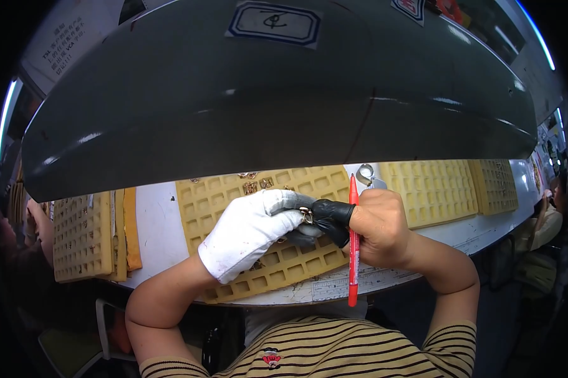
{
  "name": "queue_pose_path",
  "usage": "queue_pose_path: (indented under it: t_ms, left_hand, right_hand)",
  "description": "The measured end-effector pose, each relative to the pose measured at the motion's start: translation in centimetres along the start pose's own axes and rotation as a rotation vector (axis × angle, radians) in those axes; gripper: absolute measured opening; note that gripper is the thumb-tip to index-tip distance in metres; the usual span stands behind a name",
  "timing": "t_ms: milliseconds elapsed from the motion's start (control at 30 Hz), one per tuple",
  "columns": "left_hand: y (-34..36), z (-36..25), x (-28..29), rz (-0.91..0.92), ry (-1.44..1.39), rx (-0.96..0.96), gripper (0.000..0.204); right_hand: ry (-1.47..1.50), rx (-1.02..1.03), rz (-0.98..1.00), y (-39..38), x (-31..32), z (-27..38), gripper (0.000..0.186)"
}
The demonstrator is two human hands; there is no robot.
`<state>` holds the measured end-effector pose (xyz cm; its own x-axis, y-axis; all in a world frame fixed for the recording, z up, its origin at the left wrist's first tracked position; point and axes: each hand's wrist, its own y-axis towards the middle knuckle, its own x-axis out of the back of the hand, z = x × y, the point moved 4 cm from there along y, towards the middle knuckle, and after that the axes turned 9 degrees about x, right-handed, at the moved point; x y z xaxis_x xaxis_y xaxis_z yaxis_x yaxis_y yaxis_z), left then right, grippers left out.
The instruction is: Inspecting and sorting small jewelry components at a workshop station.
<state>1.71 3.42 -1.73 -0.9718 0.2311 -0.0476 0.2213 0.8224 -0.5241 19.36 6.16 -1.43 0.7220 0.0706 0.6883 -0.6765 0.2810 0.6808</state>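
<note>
My left hand (249,230), in a white glove with greyed fingers, is closed on a small gold metal piece (307,214) over the middle yellow foam tray (196,200). My right hand (378,223), with black covers on thumb and finger, pinches at the same piece from the right. A red marker (353,264) is held upright in this hand, one tip pointing away from me. Several small metal pieces (251,186) lie in the tray's cells behind my hands.
Stacked foam trays stand left (82,233) and right (426,189) on the white table (155,233). A silver ring-shaped object (366,170) lies behind my right hand. A dark lamp hood (284,107) spans above. Other people's arms (41,223) show at both sides.
</note>
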Motion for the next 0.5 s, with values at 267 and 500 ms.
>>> queue_pose_path:
  t_ms: [267, 500]
  left_hand:
    - [0.23, 0.22, 0.22, 0.008, 0.112, -0.005, 0.025]
    - [0.25, 0.43, 0.25, 0.016, 0.114, 0.000, 0.030]
  right_hand:
    - [0.011, 0.056, 0.046, -0.34, -0.02, -0.27, 0.034]
    - [0.064, -0.015, 0.082, -0.47, -0.31, -0.60, 0.033]
